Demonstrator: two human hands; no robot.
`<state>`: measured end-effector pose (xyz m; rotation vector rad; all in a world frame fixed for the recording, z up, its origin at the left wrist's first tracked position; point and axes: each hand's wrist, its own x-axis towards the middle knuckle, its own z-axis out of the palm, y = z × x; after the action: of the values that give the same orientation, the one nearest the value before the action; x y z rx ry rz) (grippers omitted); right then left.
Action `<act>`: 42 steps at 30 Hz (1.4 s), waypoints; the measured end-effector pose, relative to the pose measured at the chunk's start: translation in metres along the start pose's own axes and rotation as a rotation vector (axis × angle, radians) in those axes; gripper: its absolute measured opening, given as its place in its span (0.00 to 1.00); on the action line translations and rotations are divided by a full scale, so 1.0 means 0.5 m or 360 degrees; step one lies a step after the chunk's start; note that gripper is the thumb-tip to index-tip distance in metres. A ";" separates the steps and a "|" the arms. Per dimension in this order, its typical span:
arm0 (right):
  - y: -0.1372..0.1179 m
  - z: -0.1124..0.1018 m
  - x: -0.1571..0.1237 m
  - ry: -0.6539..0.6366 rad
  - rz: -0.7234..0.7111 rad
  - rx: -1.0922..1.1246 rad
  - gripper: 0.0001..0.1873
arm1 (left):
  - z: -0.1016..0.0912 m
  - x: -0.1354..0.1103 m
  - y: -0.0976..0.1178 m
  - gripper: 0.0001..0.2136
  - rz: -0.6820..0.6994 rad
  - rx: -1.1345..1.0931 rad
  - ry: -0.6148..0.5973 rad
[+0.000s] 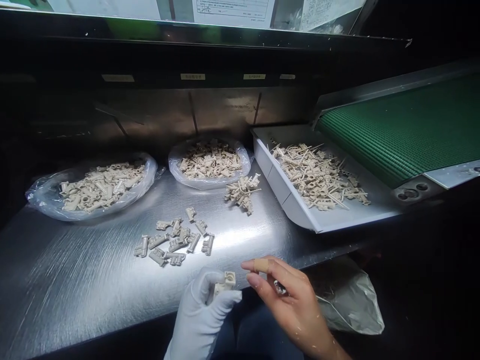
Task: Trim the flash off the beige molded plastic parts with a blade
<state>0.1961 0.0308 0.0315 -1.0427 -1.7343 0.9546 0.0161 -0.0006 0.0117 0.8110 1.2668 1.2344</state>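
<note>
My left hand [200, 312], in a white glove, is closed on a small beige plastic part [226, 282] held upright at the near edge of the steel table [75, 280]. My bare right hand [288, 300], with a bandage on the index finger, hovers just right of that part; its fingers curl round a small dark tool [279, 287]. A cluster of several loose beige parts [174, 241] lies on the table just beyond my hands. A small heap of parts still on sprues [243, 192] sits farther back.
Two clear plastic bags hold beige parts: one at the left [95, 186], one in the middle [209, 160]. A grey tray [300, 212] of sprued parts sits under the end of a green conveyor belt [405, 130]. A plastic bag [348, 300] hangs below the table's right edge.
</note>
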 end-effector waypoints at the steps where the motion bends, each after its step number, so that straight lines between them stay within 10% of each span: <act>1: -0.005 -0.001 0.005 -0.0071 0.0014 0.0037 0.11 | -0.002 0.001 0.001 0.16 -0.0051 -0.0034 -0.0041; 8: -0.006 -0.005 0.136 -0.0647 0.0152 0.0141 0.20 | -0.016 0.031 -0.025 0.22 -0.0206 0.0168 -0.0128; 17: 0.068 -0.035 0.348 0.0284 0.0076 -0.0381 0.22 | -0.031 0.059 -0.072 0.23 0.0005 0.0531 -0.0078; 26: 0.186 -0.048 0.276 0.0422 0.0220 -0.0685 0.19 | -0.034 0.061 -0.083 0.23 -0.0009 0.0530 -0.0094; 42: 0.036 0.025 0.010 0.0310 -0.0140 -0.0345 0.12 | 0.050 0.043 -0.033 0.17 0.0067 0.0232 -0.0220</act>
<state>0.1875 0.0398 0.0128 -1.1467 -1.7309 0.5979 0.0410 0.0209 -0.0049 1.0157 1.2427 1.1086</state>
